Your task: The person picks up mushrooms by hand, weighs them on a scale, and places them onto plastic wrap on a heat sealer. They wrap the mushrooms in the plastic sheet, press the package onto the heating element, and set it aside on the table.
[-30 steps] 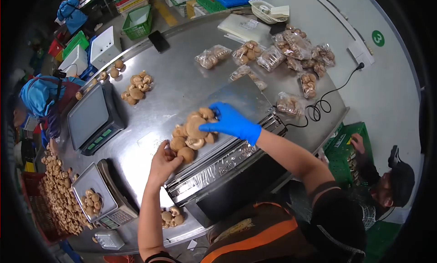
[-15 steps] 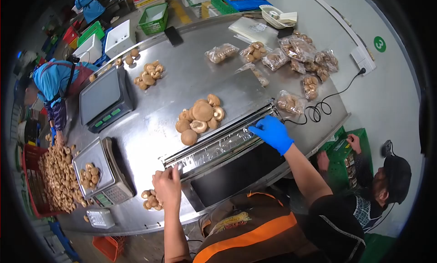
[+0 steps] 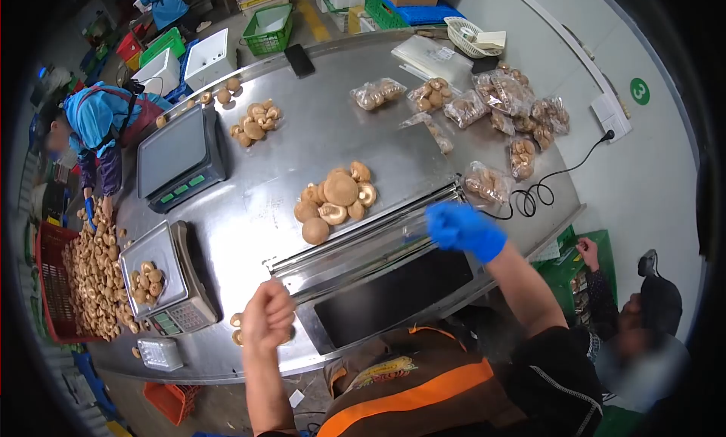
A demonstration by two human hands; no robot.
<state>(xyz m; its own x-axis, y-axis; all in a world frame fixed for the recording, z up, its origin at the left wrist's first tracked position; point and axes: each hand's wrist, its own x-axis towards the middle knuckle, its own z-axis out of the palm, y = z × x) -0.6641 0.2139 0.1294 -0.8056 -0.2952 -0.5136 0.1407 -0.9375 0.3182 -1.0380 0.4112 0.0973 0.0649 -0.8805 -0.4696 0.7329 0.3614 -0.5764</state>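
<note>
My bare left hand (image 3: 268, 314) is closed at the near-left end of the wrapping machine (image 3: 355, 237). My right hand (image 3: 464, 230), in a blue glove, is closed near its right end and slightly blurred. Clear plastic film (image 3: 363, 257) stretches between the two hands, its edges gripped in the fingers. Just behind the machine's rollers, a cluster of brown mushrooms (image 3: 333, 199) rests on the steel surface. In front of the film lies a black plate (image 3: 393, 297). A few more mushrooms (image 3: 237, 336) sit partly hidden behind my left wrist.
Two scales (image 3: 181, 153) (image 3: 168, 278) stand on the left, the nearer one holding mushrooms. A large mushroom heap (image 3: 94, 278) spills beside a red crate (image 3: 57, 286). Wrapped mushroom packs (image 3: 503, 97) crowd the right, near a black cable (image 3: 560, 184). Co-workers stand left and right.
Both hands have drawn slightly toward me and apart, and my right fingers have curled into a fist. The film, wrinkled over the rollers before, now looks smooth and pulled out.
</note>
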